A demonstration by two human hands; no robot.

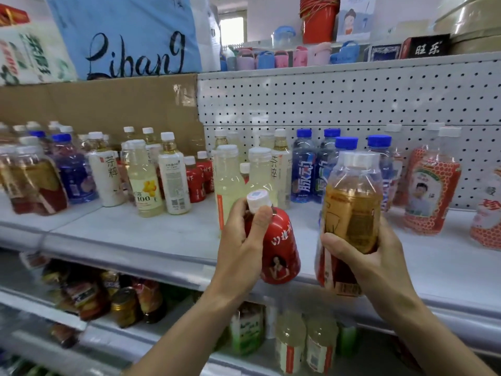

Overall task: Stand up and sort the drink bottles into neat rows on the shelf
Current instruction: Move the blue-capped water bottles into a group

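The shelf (135,237) stretched across the view, its front half bare below the crowd of drinks at the back, and that open strip looked like the landing zone. Behind it the blue-capped bottles (303,169) stood upright in a fair row against the pegboard (352,104), while the pale yellow bottles (230,180) bunched loosely in the middle, so the sorting seemed only partway done. Both hands were loaded, mid-carry. The right hand (363,256) had its fingers wrapped round the lower body of the amber tea bottle (352,213), held upright above the shelf's front edge. The left hand (241,240) curled round the neck of the small red bottle (279,251), thumb beside its white cap, the bottle tipped slightly and also hanging off the shelf's lip. Next, by my reading, each needed setting down upright beside its own kind, the red one likely among the small red bottles (199,180) further back.
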